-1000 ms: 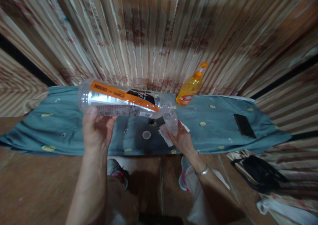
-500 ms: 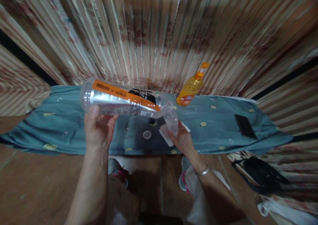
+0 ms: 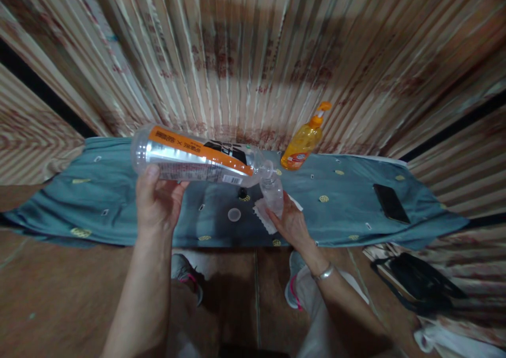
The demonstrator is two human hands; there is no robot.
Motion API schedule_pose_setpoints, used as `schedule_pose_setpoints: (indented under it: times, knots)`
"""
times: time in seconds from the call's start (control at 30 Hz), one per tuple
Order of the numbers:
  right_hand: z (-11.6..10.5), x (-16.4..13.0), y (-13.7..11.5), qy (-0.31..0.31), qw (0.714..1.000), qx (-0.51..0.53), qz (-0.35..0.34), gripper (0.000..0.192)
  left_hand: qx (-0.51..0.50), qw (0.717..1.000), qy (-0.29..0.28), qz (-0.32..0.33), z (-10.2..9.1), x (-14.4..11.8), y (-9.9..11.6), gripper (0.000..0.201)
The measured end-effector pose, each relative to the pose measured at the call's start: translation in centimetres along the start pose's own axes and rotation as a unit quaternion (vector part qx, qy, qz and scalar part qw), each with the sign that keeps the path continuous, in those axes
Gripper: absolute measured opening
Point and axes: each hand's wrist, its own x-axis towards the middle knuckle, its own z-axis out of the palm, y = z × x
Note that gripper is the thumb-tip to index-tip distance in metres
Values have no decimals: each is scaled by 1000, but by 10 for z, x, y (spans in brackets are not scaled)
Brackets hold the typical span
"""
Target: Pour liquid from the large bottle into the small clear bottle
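My left hand (image 3: 160, 197) is closed around the base end of a large clear plastic bottle (image 3: 193, 155) with an orange and silver label. The bottle lies almost level in the air, its neck pointing right. Its mouth meets the top of a small translucent bottle (image 3: 272, 192), which my right hand (image 3: 290, 221) grips from the right side. Behind that small bottle, a white cloth or tissue (image 3: 264, 218) with a scalloped edge shows beside my fingers. On the teal cloth lie a round clear lid (image 3: 234, 214) and, partly under the large bottle, a small black cap-like piece (image 3: 242, 192).
An orange pump bottle (image 3: 302, 144) stands at the back of the teal-covered bench (image 3: 340, 218). A black phone (image 3: 391, 203) lies toward the right end. A pleated curtain (image 3: 245, 57) hangs behind. On the floor at right sits a black bag (image 3: 422, 281).
Almost nothing differs. The view has shifted very slightly, and both hands keep hold of their bottles in the same mouth-to-mouth position.
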Motion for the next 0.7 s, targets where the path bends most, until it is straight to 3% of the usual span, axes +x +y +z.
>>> schedule_pose_setpoints:
  times: [0.7]
  knots:
    - [-2,5,2,-42,999,-3,21,85,-7,1000,-26,8,-2,4,-4,42]
